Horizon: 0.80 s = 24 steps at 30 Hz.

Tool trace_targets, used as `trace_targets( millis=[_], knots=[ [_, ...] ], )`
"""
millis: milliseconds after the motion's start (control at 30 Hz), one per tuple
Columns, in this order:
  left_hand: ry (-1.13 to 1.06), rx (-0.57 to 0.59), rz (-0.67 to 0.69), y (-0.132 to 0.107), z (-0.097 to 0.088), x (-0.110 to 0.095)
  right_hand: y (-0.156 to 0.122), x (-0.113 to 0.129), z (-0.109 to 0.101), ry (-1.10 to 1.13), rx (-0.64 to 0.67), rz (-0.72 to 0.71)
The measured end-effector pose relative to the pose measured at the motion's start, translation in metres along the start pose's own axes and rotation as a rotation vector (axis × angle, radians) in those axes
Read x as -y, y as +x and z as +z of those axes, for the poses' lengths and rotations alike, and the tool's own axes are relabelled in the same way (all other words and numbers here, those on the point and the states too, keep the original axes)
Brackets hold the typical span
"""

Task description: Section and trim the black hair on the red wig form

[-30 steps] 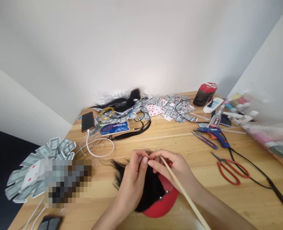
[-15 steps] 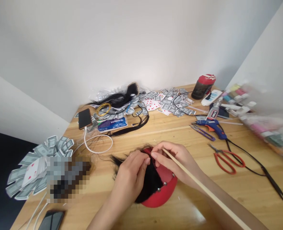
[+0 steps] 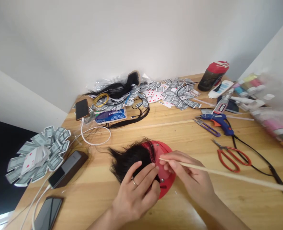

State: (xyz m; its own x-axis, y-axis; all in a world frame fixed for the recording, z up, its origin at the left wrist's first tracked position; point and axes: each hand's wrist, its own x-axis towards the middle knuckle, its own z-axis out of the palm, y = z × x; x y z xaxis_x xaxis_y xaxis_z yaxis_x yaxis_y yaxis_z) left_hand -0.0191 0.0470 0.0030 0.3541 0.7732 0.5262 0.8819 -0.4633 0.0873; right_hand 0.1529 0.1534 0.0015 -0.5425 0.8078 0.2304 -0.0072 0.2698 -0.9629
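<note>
A red disc-shaped piece (image 3: 166,150) with black hair (image 3: 128,158) on it lies on the wooden table (image 3: 170,131) in front of me. My left hand (image 3: 136,191) rests flat on the hair and the disc, fingers stretched out, a ring on one finger. My right hand (image 3: 191,177) pinches a long thin wooden stick (image 3: 227,175) near its tip. The stick's tip touches the red disc next to the hair, and the rest of it runs off to the right.
Red scissors (image 3: 232,156), a blue glue gun (image 3: 218,120) with its cord and purple snips (image 3: 207,127) lie to the right. Playing cards (image 3: 170,95), more black hair (image 3: 118,88), a phone (image 3: 81,109) and a red-lidded bottle (image 3: 214,75) are at the back. A card fan (image 3: 38,153), a power bank (image 3: 68,167) and another phone (image 3: 46,212) are on the left.
My left hand went from pinching at the hair's edge to lying flat on it. The right hand shifted right, and the stick swung down to nearly level. The view shifted.
</note>
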Motion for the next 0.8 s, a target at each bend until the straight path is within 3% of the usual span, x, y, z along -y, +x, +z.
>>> trace_targets(
  millis=[133,267,500,800],
  knots=[
    [0.017,-0.089,0.044,-0.001,0.008,0.003,-0.005,-0.003,0.014,-0.12,-0.078,-0.161],
    [-0.002,-0.255,0.034,0.004,0.014,0.004,-0.007,-0.006,0.019,-0.191,-0.094,-0.241],
    [-0.041,-0.291,0.007,0.005,0.016,0.004,-0.007,-0.008,0.018,-0.252,-0.037,-0.192],
    [-0.066,-0.347,0.01,0.003,0.021,0.003,-0.01,-0.012,0.021,-0.201,-0.059,-0.149]
  ],
)
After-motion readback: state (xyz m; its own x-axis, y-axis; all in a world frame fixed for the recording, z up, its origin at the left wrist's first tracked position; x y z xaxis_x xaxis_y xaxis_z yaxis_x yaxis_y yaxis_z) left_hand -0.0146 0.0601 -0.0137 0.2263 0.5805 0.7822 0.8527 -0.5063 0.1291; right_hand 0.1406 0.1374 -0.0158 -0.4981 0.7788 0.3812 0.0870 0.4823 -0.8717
